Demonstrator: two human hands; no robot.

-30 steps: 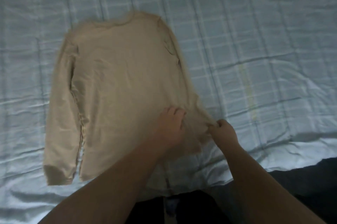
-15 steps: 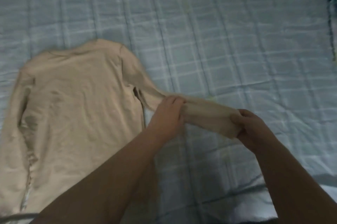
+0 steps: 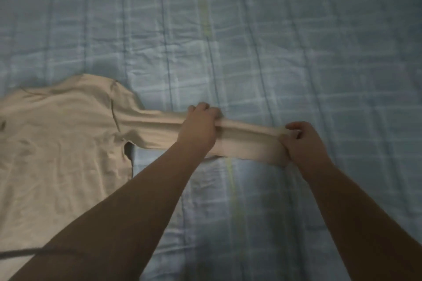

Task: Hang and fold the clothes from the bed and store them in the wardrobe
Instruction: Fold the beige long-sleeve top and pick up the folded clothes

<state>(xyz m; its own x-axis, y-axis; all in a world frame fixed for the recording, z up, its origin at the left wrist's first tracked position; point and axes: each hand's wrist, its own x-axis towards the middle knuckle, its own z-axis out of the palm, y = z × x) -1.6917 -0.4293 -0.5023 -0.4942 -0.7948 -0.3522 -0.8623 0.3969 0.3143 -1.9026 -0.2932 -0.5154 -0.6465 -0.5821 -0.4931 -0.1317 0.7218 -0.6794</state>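
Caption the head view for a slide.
Both hands, left and right, stretch a beige shirt's sleeve across the blue checked bedsheet.

Bedroom: checked blue bedsheet (image 3: 274, 52)

I see a beige long-sleeved shirt (image 3: 57, 143) lying flat at frame left, one sleeve (image 3: 246, 143) stretched rightward.

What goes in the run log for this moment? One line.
stage: straightening sleeve | left hand: grips mid-sleeve | right hand: pinches cuff | shirt: flat on bed
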